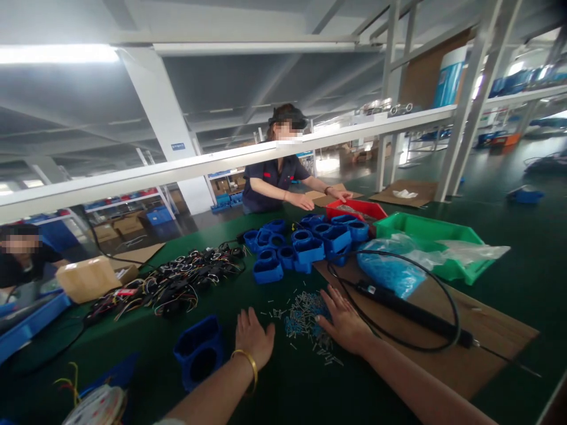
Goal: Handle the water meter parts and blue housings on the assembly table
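My left hand point(253, 339) lies flat, fingers spread, holding nothing; my right hand point(342, 323) rests open on the pins point(305, 316), all loose near the surface's front edge.

small pins point(305, 316): heap of tiny blue-grey and silvery pieces, loose, scattered flat on the green table | lower centre of the frame, strays trailing down-right | blue housing point(199, 351): hollow moulded plastic part, open cavities facing the camera, lying lower left of centre, just beside the pins' left
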A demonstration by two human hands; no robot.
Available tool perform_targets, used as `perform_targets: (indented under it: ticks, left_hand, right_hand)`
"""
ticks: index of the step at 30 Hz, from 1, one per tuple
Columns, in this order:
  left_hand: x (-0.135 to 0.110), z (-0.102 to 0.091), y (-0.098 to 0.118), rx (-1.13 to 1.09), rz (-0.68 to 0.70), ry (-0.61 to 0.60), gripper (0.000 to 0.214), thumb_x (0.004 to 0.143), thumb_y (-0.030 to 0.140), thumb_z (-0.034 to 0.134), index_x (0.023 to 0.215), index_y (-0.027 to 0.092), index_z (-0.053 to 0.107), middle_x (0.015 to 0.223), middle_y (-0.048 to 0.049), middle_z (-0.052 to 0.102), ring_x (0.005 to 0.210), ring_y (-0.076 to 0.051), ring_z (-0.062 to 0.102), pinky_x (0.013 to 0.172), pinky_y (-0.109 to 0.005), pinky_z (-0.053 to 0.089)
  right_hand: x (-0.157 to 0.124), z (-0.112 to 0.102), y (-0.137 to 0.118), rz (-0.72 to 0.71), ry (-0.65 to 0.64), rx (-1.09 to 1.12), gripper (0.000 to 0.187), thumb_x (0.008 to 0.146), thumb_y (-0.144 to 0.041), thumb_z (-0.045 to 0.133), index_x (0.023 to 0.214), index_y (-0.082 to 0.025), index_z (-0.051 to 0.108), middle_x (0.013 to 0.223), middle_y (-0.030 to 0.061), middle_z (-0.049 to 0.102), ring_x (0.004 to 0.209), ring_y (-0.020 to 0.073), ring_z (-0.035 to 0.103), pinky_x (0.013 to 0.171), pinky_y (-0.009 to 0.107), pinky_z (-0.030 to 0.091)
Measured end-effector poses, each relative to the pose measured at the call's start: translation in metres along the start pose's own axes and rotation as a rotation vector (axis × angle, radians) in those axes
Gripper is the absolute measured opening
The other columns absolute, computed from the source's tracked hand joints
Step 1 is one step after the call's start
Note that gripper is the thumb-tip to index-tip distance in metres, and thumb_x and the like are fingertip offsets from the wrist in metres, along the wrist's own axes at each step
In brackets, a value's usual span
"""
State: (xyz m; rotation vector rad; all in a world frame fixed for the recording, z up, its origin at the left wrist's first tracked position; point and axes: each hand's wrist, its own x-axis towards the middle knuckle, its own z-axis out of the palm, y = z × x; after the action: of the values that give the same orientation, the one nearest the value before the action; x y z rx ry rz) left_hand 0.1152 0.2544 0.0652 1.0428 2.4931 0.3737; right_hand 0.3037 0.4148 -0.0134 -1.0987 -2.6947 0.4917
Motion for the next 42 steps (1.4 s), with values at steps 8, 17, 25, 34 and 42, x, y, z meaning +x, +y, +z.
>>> perform_targets:
  ticks: [8, 17, 25, 34, 42]
  left_hand:
    - [0.018, 0.037, 0.014, 0.113, 0.126, 0.044, 0.083, 0.091, 0.051, 0.029, 0.148, -0.005, 0.008, 0.157, -0.0215, 0.001, 0.146, -0.033, -0.004, 0.121, -0.049, 0.001]
    - [-0.002, 0.052, 0.019, 0.069, 0.488, -0.115, 0.108, 0.073, 0.061, 0.058, 0.15, 0.002, 0.01, 0.159, -0.0149, 0.003, 0.148, -0.028, 0.0, 0.123, -0.042, 0.004]
    - [-0.015, 0.045, 0.013, 0.058, 0.459, -0.104, 0.119, 0.067, 0.065, 0.066, 0.151, 0.005, 0.007, 0.159, -0.0158, -0.003, 0.147, -0.031, -0.01, 0.122, -0.048, -0.003]
    - [0.017, 0.038, 0.014, -0.023, 0.507, -0.112, 0.12, 0.061, 0.07, 0.067, 0.151, 0.008, 0.016, 0.159, -0.0188, 0.002, 0.147, -0.033, -0.007, 0.119, -0.05, -0.008]
    - [0.075, 0.018, 0.01, -0.336, 0.133, 0.135, 0.078, 0.093, 0.045, 0.05, 0.15, 0.008, 0.012, 0.156, -0.0222, 0.015, 0.144, -0.034, 0.02, 0.118, -0.053, 0.02]
  right_hand:
    - [0.06, 0.009, -0.002, -0.12, -0.033, 0.038, 0.07, 0.097, -0.052, 0.039, 0.15, -0.008, 0.026, 0.155, 0.0195, 0.012, 0.143, 0.0319, 0.012, 0.118, 0.051, 0.017]
    - [0.062, 0.01, -0.038, -0.53, -0.157, 0.192, 0.062, 0.098, -0.046, 0.028, 0.144, -0.007, 0.041, 0.15, 0.0141, 0.032, 0.14, 0.0244, 0.027, 0.118, 0.045, 0.023]
    - [0.008, -0.02, -0.009, -0.49, -0.145, 0.321, 0.097, 0.082, -0.065, 0.056, 0.153, -0.012, 0.018, 0.157, 0.0129, 0.01, 0.145, 0.0264, 0.012, 0.119, 0.048, 0.017]
    - [-0.013, -0.004, -0.01, -0.245, -0.233, -0.003, 0.123, 0.063, -0.064, 0.077, 0.153, -0.015, 0.009, 0.156, 0.0154, -0.01, 0.144, 0.0316, -0.003, 0.119, 0.051, 0.005]
    - [0.032, -0.001, -0.054, -0.379, -0.282, 0.057, 0.11, 0.071, -0.069, 0.068, 0.153, -0.018, 0.016, 0.156, 0.0166, -0.002, 0.144, 0.0329, 0.006, 0.118, 0.052, 0.013]
